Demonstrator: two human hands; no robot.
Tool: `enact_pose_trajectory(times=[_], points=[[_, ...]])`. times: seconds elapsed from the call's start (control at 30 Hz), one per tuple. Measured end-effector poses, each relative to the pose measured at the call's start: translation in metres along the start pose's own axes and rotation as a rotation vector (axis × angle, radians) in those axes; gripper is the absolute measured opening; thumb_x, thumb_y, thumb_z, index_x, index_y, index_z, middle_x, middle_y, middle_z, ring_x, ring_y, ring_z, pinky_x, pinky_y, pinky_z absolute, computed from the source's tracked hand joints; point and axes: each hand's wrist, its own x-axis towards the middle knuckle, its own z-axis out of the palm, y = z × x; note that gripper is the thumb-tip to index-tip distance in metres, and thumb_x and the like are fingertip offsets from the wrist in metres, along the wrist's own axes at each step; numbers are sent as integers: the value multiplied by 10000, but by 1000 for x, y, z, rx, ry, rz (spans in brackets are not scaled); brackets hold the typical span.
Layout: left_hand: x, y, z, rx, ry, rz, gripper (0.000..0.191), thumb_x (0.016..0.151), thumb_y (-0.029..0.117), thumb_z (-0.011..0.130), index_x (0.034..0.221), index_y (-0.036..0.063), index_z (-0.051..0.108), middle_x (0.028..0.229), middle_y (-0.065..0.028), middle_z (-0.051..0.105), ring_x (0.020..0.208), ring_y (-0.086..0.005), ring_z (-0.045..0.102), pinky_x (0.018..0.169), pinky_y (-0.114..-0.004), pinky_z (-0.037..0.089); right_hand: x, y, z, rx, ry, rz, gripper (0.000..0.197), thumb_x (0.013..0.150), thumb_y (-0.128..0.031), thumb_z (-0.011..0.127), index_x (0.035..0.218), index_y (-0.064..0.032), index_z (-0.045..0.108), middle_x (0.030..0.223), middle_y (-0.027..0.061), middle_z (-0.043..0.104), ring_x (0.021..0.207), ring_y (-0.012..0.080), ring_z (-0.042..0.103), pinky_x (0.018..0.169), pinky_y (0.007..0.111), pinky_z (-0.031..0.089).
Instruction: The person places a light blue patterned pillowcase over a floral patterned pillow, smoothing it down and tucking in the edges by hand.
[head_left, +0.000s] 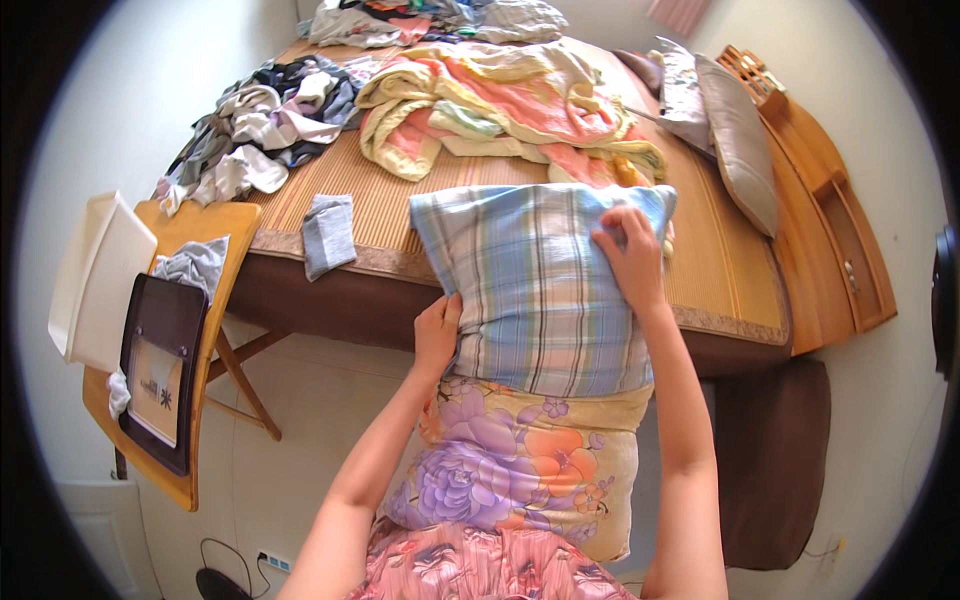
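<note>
A blue, white and grey plaid cloth cover (540, 300), shaped like a pillowcase, lies between my hands over the near edge of the bed. My left hand (437, 334) grips its left side with fingers closed on the cloth. On its upper right, my right hand (631, 255) has curled fingers, thumb close to them; whether cloth is pinched there is unclear. Below the plaid cover, a cream pillow (517, 465) with purple and orange flowers rests against my lap. The plaid cloth overlaps the pillow's top; I cannot tell whether the pillow continues inside.
A slatted mat (720, 277) covers the bed. On it are a crumpled yellow-and-pink quilt (510, 97), piled clothes (277, 112) and a folded grey cloth (328, 234). Pillows (739, 142) lean by the wooden headboard (817, 247). At left, a folding table (232, 232) holds a dark tray (169, 307) and white bin (101, 277).
</note>
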Motion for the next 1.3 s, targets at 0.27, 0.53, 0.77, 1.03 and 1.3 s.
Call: enact_pose_trajectory(times=[0.27,0.53,0.77,1.03,1.3], points=[[26,-3,1,175,152,75,244,930,244,541,875,9,571,806,-172,569,736,-329,567,656,-417,435,-66,-33,-42,100,-176,-24,420,758,-155,727,1154,-89,601,1179,96,592,1097,289,551,919,362,457],[27,62,2,234,55,643,289,779,198,707,1015,58,614,1067,-90,589,991,-272,571,806,-364,491,-71,3,-45,73,-180,214,204,775,-114,691,966,-70,635,970,83,625,891,271,609,767,362,501],[58,78,8,352,-17,789,147,781,101,697,896,26,645,860,-70,648,838,-229,629,725,-316,503,-58,-5,-33,-88,-122,-18,122,766,-39,649,839,-63,555,845,82,554,850,291,575,709,382,480],[-9,97,-12,28,-366,323,70,828,55,643,850,5,599,727,-92,604,642,-180,567,608,-287,454,-60,-15,-52,165,-245,84,191,730,-24,680,832,-27,518,883,102,537,857,321,555,717,394,462],[-7,106,-8,78,-333,333,71,869,48,601,845,-12,572,695,-32,536,665,-104,496,627,-245,425,-57,-9,-50,109,-342,9,211,720,-73,701,817,-23,520,813,109,535,819,325,545,718,404,447]])
